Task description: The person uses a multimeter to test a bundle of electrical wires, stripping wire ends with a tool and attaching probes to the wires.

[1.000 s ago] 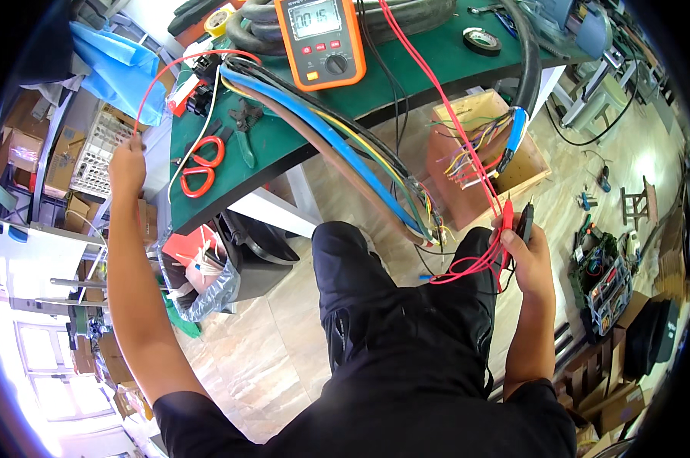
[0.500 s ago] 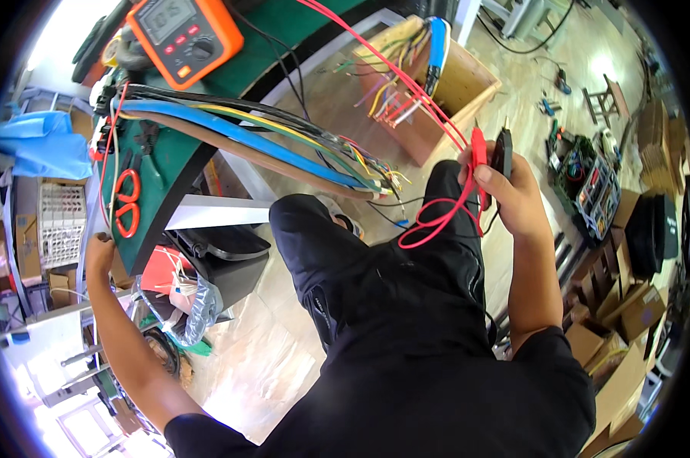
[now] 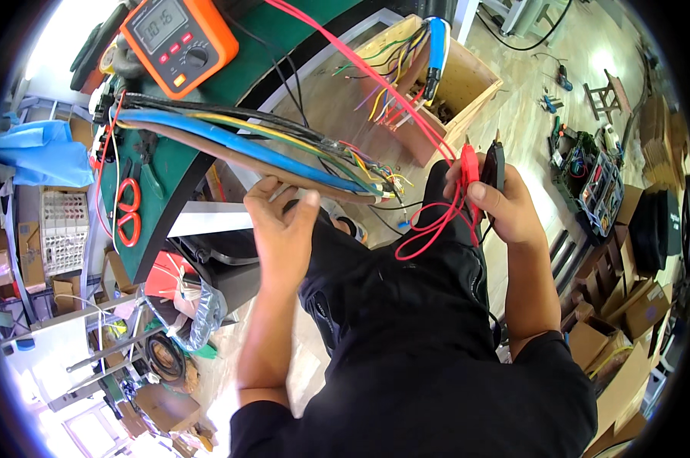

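Observation:
My right hand [image 3: 510,204] grips a red test clip [image 3: 469,172] and a black test clip [image 3: 496,164] side by side, their metal tips pointing up and away from me. The red lead [image 3: 421,248] loops below that hand and over my thigh. My left hand [image 3: 280,225] has its thumb and fingers apart, just under the brown cable [image 3: 230,156]; whether a fingertip touches it I cannot tell. Alongside runs a thick blue cable [image 3: 245,141], bundled with black and yellow ones. The thin coloured wire ends [image 3: 391,183] hang past the table edge.
An orange meter [image 3: 180,47] lies on the green table [image 3: 178,149], with red-handled scissors [image 3: 129,212] near its edge. Beyond my knees stands a wooden box [image 3: 475,80] with more cable ends. A lined bin [image 3: 200,309] sits below; an open toolbox [image 3: 591,183] is on the floor at right.
My left hand has come from the table's left corner across to the cable bundle. My right hand still holds both clips, shifted slightly left.

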The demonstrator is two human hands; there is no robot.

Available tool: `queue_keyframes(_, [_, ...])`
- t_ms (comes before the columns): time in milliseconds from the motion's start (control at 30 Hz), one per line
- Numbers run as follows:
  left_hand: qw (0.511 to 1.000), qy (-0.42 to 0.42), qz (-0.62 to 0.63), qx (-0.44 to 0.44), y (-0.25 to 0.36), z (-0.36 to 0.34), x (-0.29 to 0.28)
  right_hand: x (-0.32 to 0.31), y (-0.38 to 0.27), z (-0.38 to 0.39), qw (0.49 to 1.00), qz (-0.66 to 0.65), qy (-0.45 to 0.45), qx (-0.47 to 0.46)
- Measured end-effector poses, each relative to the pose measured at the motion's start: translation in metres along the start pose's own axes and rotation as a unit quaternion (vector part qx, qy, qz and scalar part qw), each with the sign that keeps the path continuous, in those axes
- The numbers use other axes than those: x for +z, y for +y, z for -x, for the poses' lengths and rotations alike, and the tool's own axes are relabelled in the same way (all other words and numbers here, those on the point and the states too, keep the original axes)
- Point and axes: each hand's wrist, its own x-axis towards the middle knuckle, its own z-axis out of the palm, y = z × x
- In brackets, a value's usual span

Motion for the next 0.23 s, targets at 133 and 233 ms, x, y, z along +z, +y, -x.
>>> queue_keyframes(133, [0.975, 0.0, 0.209, -0.072, -0.04, -0.021, 0.032, 0.003, 0.006, 0.003, 0.999, -0.016, -0.037, 0.01])
queue_keyframes(233, [0.958, -0.122, 0.241, -0.093, -0.07, -0.028, 0.039, 0.001, 0.01, 0.004, 0.997, -0.023, -0.08, 0.005])
